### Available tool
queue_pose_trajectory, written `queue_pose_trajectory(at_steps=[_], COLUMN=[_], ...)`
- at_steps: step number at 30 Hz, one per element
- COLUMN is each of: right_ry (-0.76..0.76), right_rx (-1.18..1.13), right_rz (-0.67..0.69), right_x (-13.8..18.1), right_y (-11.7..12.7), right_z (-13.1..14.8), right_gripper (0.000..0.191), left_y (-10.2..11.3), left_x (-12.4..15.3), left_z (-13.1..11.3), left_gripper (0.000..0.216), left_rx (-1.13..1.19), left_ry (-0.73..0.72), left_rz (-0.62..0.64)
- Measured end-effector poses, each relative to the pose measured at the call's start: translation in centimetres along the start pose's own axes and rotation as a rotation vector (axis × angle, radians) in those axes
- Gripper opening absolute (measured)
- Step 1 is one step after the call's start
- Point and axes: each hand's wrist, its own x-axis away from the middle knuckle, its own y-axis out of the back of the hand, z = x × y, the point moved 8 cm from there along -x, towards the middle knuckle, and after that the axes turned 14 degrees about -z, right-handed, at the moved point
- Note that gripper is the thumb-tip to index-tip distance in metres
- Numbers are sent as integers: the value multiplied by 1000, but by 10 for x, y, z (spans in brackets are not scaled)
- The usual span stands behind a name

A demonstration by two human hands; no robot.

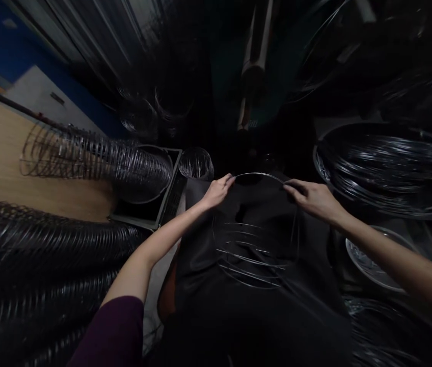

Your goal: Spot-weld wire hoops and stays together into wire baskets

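Observation:
Between my two hands a thin metal wire ring (259, 174) is held up, its far edge curving in an arc. My left hand (218, 191) pinches the ring at its left side, fingers closed. On the opposite side my right hand (313, 198) grips it between thumb and fingers. The lower part of the ring fades into the dark and is hard to follow. Below it, several curved wires (252, 260) lie across the dark cloth (254, 321) over my lap.
At left, a long stack of wire rings (97, 158) rests by a crate (168, 188), with more ring stacks (48, 239) below. To the right stand a large basin of wires (387, 168) and a round bowl of small metal pieces (369, 257). A machine (254, 66) rises ahead.

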Motion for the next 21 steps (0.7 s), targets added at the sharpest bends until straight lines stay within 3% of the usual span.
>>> queue_pose_trajectory(at_steps=[3,6,15,21], right_ry=[105,248,224,234], right_rx=[59,77,516,646], right_rz=[44,51,123,159], right_x=[-3,-9,-4,-11], right_y=[-10,-15,-36,-45], right_z=[6,20,12,12], right_gripper=[43,45,52,52], left_y=[-2,-9,-29,-23], left_x=[-6,-9,-14,-22], left_z=[-5,-8,13,14], left_gripper=[30,38,37,38], left_rx=[-516,-704,-608,-601], left_ry=[-209,-291,-358,-286], left_rz=[-46,-31,-70,-57])
